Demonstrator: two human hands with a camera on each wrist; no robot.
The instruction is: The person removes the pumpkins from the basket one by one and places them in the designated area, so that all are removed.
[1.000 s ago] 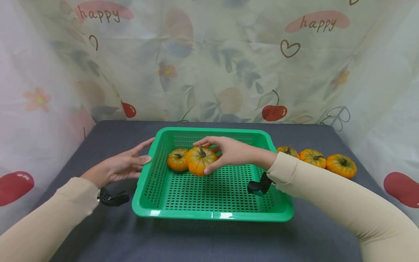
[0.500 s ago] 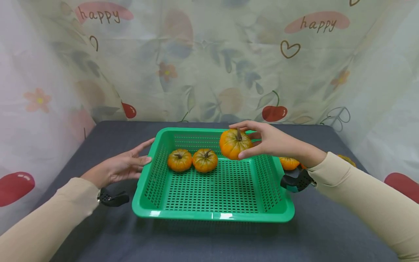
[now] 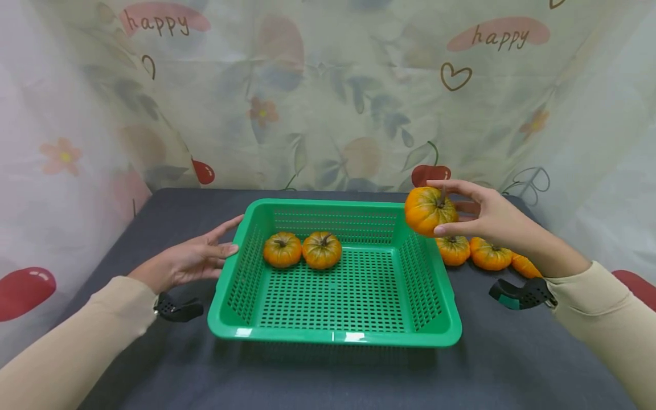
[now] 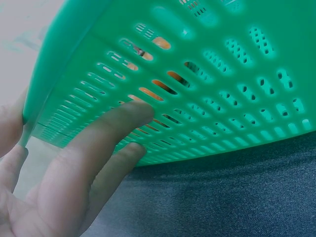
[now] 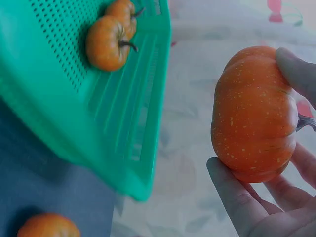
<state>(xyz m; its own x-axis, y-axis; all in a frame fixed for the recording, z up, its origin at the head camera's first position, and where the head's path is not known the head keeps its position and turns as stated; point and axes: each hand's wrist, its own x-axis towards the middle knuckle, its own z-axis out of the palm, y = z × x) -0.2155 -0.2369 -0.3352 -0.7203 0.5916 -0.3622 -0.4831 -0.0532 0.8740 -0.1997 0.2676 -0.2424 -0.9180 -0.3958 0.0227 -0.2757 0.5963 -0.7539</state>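
Note:
Small orange pumpkins are the objects here. My right hand (image 3: 487, 213) holds one pumpkin (image 3: 429, 212) in the air at the back right corner of the green plastic basket (image 3: 333, 336), thumb and fingers around its sides. In the right wrist view, this speckled pumpkin (image 5: 254, 116) is gripped near its stem side. Two more pumpkins sit side by side inside the basket, a left one (image 3: 282, 250) and a right one (image 3: 322, 250). At the basket's left side my left hand (image 3: 192, 259) rests thumb and fingers against the rim and outer wall (image 4: 207, 106).
On the dark cloth-covered table (image 3: 328, 376), right of the basket, three pumpkins lie in a row: a near-basket pumpkin (image 3: 453, 251), a middle pumpkin (image 3: 490, 254) and an end pumpkin (image 3: 525, 265) partly behind my right forearm. Printed curtains (image 3: 318, 114) enclose the back and sides.
My right hand has lifted a pumpkin out from among those in the basket and carried it up and right, to the back right corner. The left hand and basket stay put.

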